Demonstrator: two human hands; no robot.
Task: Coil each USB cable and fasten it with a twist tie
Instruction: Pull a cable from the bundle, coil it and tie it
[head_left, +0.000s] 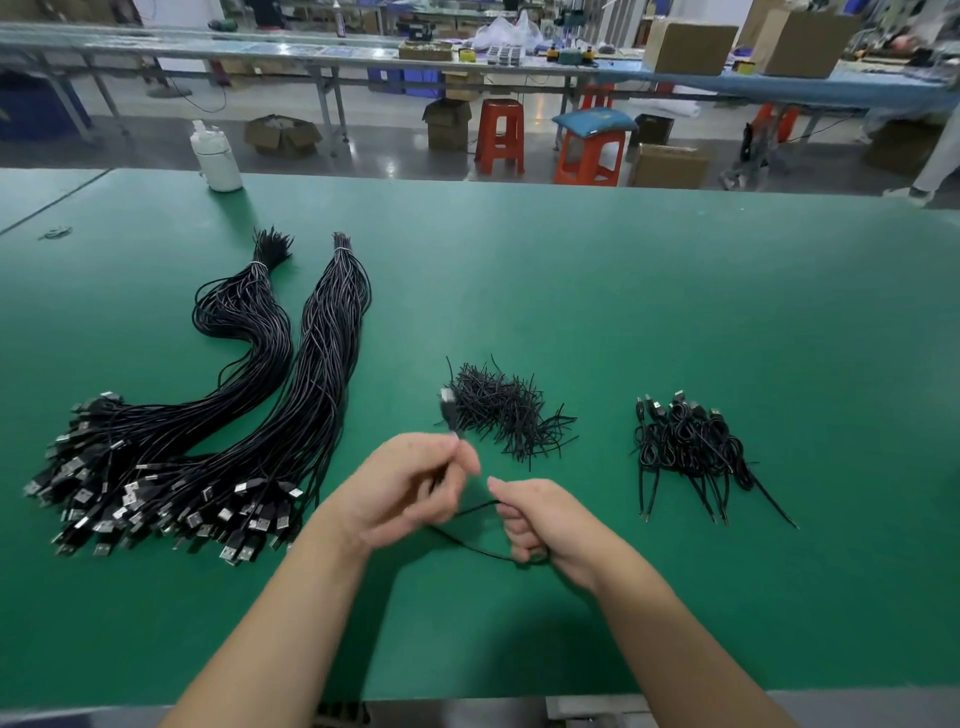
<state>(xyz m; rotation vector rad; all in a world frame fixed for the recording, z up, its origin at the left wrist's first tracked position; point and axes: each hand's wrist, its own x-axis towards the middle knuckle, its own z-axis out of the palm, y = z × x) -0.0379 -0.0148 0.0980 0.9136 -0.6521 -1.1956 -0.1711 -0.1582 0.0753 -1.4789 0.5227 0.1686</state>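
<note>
My left hand pinches one black USB cable just below its plug, and the plug sticks up, blurred. The cable sags in a loop across to my right hand, whose curled fingers hold its other part. Two long bundles of uncoiled USB cables lie at the left, plugs towards me. A heap of black twist ties sits just beyond my hands. Several coiled, tied cables are piled at the right.
The green table runs wide, with its near edge close below my forearms. A white bottle stands at the far left edge. Beyond are red stools, cardboard boxes and other workbenches.
</note>
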